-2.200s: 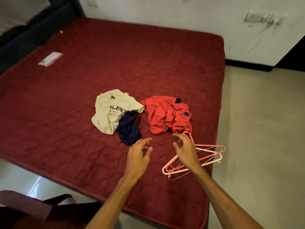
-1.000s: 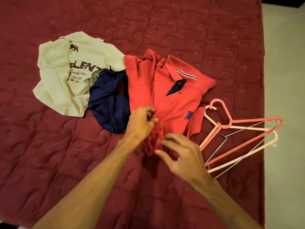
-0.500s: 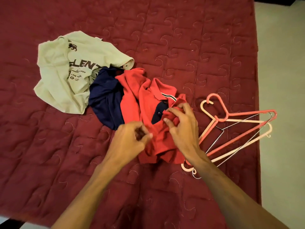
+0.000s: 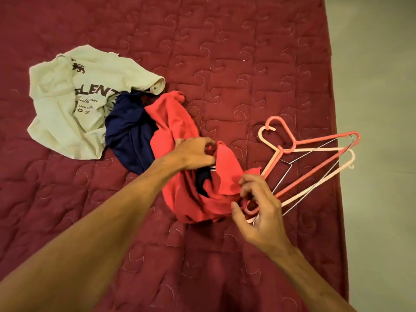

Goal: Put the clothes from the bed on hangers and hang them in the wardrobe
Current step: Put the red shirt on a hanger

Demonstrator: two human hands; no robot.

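A crumpled red polo shirt (image 4: 177,131) lies mid-bed on the dark red quilted mattress (image 4: 247,52). My left hand (image 4: 195,154) grips a fold of it near the collar. My right hand (image 4: 258,208) pinches the shirt's lower right edge, right over the lower corner of the hangers. A stack of pink and cream plastic hangers and a wire one (image 4: 315,163) lies beside the shirt on the right, near the bed's edge. A navy garment (image 4: 128,131) and a cream printed T-shirt (image 4: 74,97) lie in a heap to the left.
The bed's right edge runs down the right side of the view, with pale floor (image 4: 378,109) beyond it. No wardrobe is in view.
The view has come closer to the bed. Both hands went from hovering to taking hold of the red shirt and have bunched and pulled it toward the hangers.
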